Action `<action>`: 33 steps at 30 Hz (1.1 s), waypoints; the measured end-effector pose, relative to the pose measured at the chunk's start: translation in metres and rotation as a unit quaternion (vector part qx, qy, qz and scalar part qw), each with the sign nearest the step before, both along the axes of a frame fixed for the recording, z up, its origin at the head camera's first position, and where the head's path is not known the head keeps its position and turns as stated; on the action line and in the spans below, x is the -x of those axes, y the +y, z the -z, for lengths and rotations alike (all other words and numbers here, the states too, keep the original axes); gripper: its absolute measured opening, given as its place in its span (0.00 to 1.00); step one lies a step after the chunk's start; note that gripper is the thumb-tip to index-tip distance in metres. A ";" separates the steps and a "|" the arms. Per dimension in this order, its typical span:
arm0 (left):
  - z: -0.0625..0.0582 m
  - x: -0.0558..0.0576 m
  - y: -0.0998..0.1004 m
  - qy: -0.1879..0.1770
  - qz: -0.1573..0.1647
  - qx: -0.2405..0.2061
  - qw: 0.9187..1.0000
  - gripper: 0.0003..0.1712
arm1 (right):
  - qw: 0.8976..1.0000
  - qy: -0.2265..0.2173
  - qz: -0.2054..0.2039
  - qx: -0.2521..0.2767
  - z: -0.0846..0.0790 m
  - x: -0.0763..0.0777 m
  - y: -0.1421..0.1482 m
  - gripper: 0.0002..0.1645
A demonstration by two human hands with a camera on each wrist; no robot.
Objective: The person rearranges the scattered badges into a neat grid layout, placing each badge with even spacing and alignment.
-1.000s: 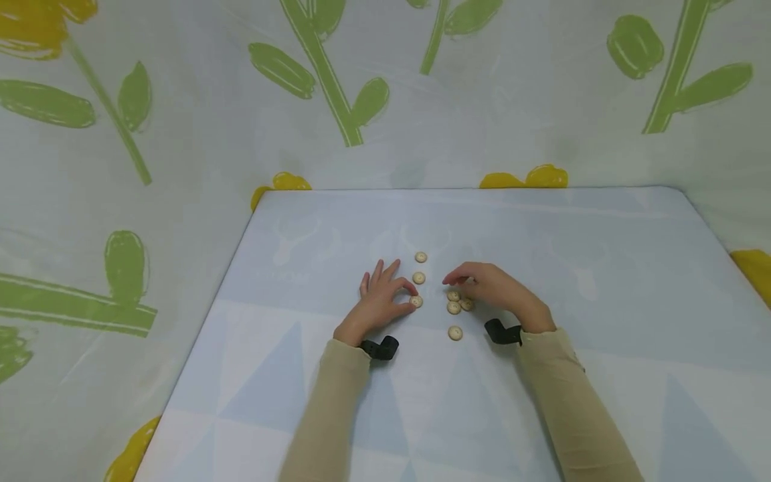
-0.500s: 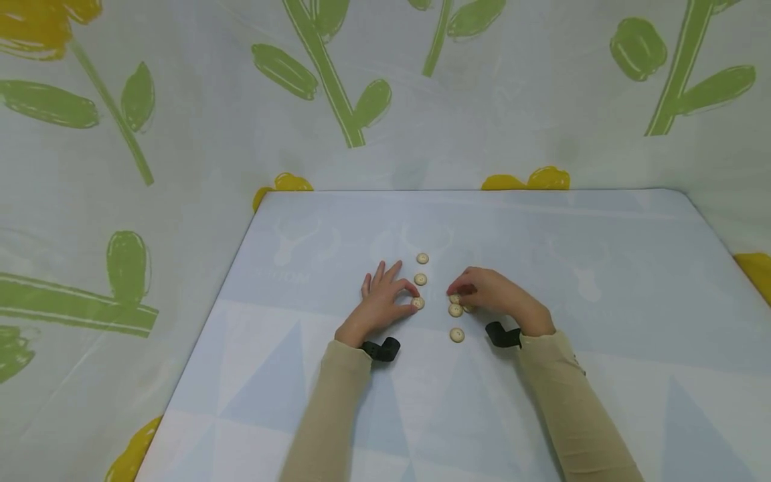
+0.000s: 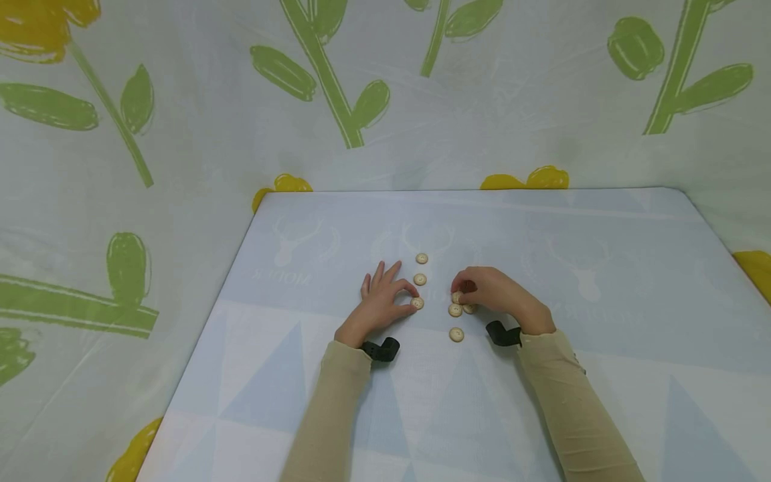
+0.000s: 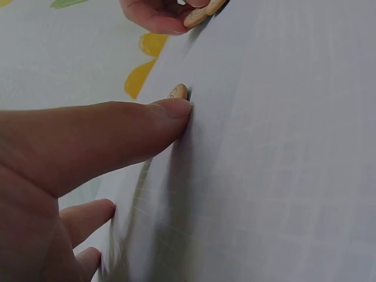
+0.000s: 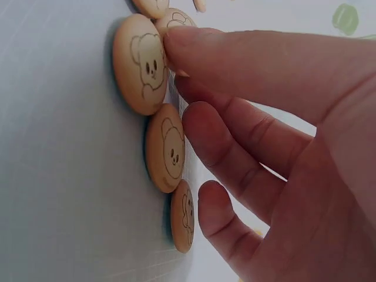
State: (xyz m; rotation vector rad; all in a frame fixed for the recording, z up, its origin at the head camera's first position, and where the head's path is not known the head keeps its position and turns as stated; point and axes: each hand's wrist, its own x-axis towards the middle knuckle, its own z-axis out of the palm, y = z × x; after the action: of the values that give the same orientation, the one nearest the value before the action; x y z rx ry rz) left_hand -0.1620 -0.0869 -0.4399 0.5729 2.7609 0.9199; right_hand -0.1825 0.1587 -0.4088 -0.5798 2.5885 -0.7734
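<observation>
Small round pale-wood discs lie on the patterned tabletop; bear drawings show on them in the right wrist view. My left hand [image 3: 381, 301] pinches one wooden disc [image 3: 417, 303] between thumb and index finger, its other fingers spread on the table. In the left wrist view the thumb covers most of that disc [image 4: 178, 91]. My right hand [image 3: 490, 291] pinches another disc [image 3: 457, 297] by thumb and index finger. Touching or close by are a disc [image 3: 455, 310] and a partly hidden disc [image 3: 469, 308]. In the right wrist view the thumb overlaps the pinched disc [image 5: 174, 19].
Two discs stand in line beyond my left fingertips, the nearer disc [image 3: 419, 279] and the farther disc [image 3: 421, 258]. A single disc [image 3: 456, 334] lies nearer me. The pale blue and white table [image 3: 542, 234] ends at a leaf-printed backdrop [image 3: 482, 120].
My right hand's thumb and index finger have come down and drawn together on the uppermost disc of the right group. The left hand and its disc have stayed in place.
</observation>
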 end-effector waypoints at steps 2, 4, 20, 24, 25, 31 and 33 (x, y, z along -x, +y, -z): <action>0.000 0.000 0.000 -0.001 0.000 -0.001 1.000 0.10 | 1.000 -0.005 0.003 0.003 0.000 0.000 0.001 0.06; 0.000 0.000 0.000 -0.002 0.000 -0.002 1.000 0.10 | 1.000 -0.011 0.005 0.005 0.000 0.000 0.001 0.06; -0.002 -0.001 0.001 -0.001 -0.005 0.003 1.000 0.09 | 1.000 -0.020 -0.001 0.018 0.002 0.002 0.002 0.06; -0.002 -0.001 0.001 -0.003 -0.007 0.004 1.000 0.09 | 1.000 -0.012 0.004 0.021 0.001 0.002 0.002 0.07; -0.002 -0.001 0.001 -0.003 -0.008 0.004 1.000 0.09 | 1.000 -0.010 0.007 0.021 0.001 0.002 0.002 0.07; -0.001 0.000 0.002 0.005 -0.008 0.007 1.000 0.09 | 0.999 0.013 0.029 0.030 -0.004 0.002 0.002 0.09; -0.001 -0.001 0.002 0.002 -0.007 0.010 1.000 0.09 | 0.999 0.014 0.034 0.029 -0.004 0.002 0.002 0.09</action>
State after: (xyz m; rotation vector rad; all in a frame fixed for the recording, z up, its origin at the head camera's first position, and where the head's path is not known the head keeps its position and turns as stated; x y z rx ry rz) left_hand -0.1614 -0.0854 -0.4389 0.5525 2.7787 0.8937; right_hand -0.1842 0.1606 -0.4051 -0.5273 2.6312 -0.8715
